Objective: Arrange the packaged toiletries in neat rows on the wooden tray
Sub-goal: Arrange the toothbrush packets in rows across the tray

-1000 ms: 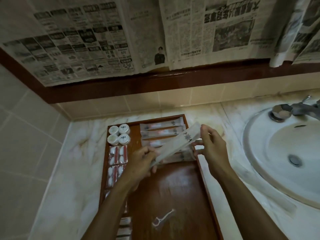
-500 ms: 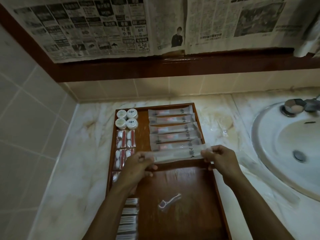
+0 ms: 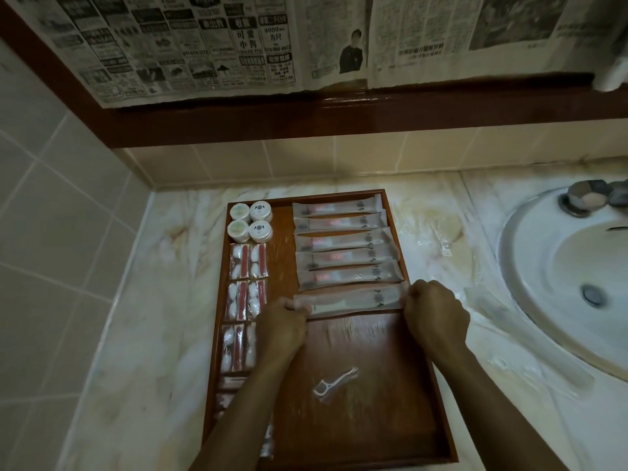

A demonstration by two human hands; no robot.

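Left hand [image 3: 283, 322] and right hand [image 3: 431, 316] each pinch one end of a long translucent sachet [image 3: 353, 300] — lying flat on the wooden tray [image 3: 360, 419], sixth in the right-hand row, just below five sachets [image 3: 343, 246]. Wrapped floss pick [image 3: 334, 382] lies apart, nearer.

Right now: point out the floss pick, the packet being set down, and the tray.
floss pick [image 3: 334, 382], head view, on its wrapped handle.
long packet [image 3: 353, 299], head view, mid-length, between both hands.
wooden tray [image 3: 360, 413], head view, bare floor below the pick.
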